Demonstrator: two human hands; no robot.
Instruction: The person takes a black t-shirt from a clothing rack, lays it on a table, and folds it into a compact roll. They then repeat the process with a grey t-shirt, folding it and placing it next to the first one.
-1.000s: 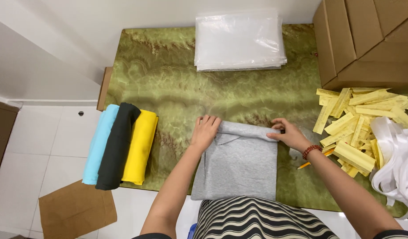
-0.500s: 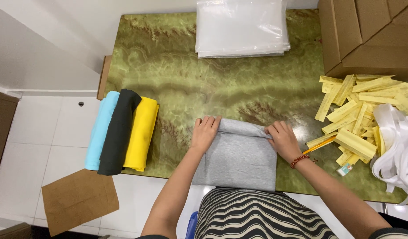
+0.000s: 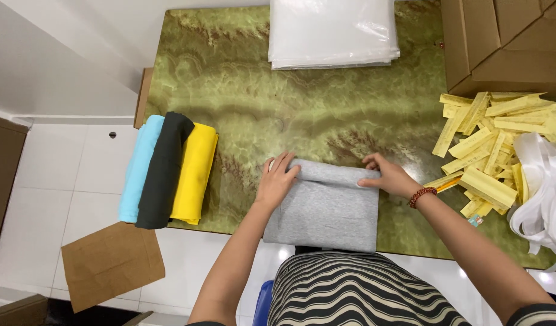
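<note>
Grey cloth (image 3: 326, 208) lay with its rolled edge running left to right under 2 hands: left hand (image 3: 277, 181) and right hand (image 3: 389, 176), fingers curled gripping each end.

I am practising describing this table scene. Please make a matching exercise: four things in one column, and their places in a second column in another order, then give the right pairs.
Things
1. grey garment
2. yellow rolled garment
3. stack of clear plastic bags
4. yellow paper strips

Places
A. far edge of the green table
B. under the left hand and right hand
C. right side, below the cardboard boxes
D. left edge, beside a black roll

Pairs: 1-B, 2-D, 3-A, 4-C
</note>
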